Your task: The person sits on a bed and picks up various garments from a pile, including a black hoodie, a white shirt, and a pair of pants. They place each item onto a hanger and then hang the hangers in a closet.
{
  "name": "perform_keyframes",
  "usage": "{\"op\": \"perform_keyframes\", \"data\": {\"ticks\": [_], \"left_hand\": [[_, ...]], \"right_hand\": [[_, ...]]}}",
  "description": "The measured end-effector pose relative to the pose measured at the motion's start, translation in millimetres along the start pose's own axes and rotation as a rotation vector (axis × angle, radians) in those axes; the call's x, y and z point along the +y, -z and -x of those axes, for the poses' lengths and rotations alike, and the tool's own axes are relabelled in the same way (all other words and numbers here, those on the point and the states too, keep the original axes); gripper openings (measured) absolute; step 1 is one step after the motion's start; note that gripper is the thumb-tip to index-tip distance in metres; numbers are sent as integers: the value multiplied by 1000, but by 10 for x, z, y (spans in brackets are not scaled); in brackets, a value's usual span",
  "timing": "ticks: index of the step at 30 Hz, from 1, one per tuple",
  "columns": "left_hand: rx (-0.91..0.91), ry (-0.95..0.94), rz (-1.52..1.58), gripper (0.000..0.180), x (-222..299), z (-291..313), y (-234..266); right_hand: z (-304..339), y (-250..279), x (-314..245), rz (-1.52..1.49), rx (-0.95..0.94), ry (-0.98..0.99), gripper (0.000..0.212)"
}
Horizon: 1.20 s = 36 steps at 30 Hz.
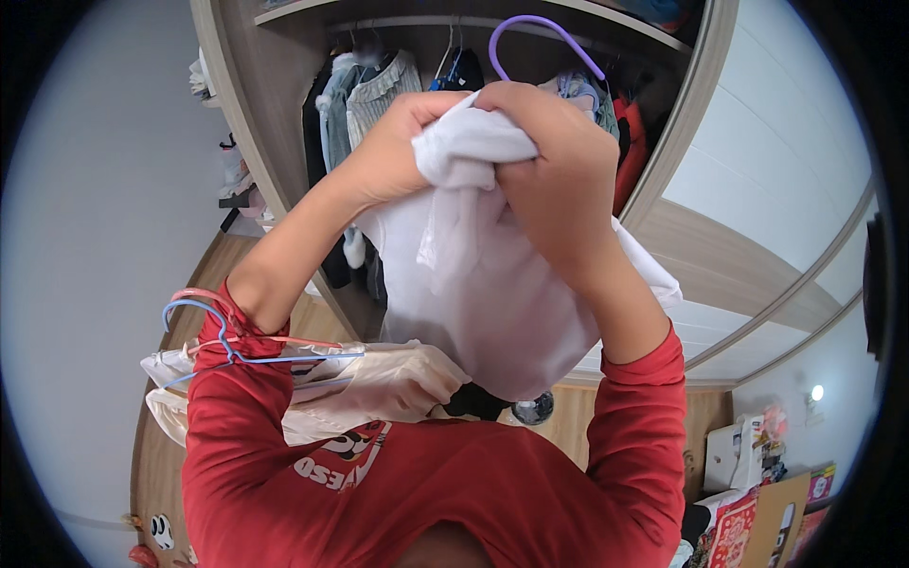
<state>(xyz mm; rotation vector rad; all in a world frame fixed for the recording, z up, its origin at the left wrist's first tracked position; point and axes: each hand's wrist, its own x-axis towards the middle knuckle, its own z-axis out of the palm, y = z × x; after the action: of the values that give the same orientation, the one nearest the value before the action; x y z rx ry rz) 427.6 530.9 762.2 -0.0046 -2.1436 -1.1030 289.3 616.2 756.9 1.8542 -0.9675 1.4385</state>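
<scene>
Open wardrobe (pixel 284 76) ahead | wooden floor (pixel 163 478) below | both hands (pixel 568 151) gripping white garment (pixel 492 303)

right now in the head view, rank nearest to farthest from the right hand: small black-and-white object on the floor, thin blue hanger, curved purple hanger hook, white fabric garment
1. White garment, gripped in the right hand.
2. Purple hanger hook, above the hand.
3. Blue hanger, by the left red sleeve.
4. Black-and-white object, on the floor, lower left.

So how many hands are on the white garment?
2: the left hand grips the bunched part of the white garment at its left, the right hand at its right.
</scene>
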Motion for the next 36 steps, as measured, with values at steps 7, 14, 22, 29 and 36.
{"op": "perform_keyframes", "data": {"ticks": [7, 14, 22, 29, 36], "left_hand": [[122, 117, 61, 23, -42, 10, 38], [87, -377, -405, 20, -9, 23, 14], [206, 28, 31, 16, -10, 35, 56], [219, 28, -231, 14, 32, 91, -29], [-14, 290, 189, 12, 46, 90, -13]], "right_hand": [[-78, -39, 126, -293, -4, 18, 17], [-164, 36, -146, -217, -2, -128, 22], [-70, -40, -4, 114, -252, 309, 36], [-43, 21, -5, -308, -265, -35, 32], [-76, 227, 204, -1014, -394, -466, 21]]}}
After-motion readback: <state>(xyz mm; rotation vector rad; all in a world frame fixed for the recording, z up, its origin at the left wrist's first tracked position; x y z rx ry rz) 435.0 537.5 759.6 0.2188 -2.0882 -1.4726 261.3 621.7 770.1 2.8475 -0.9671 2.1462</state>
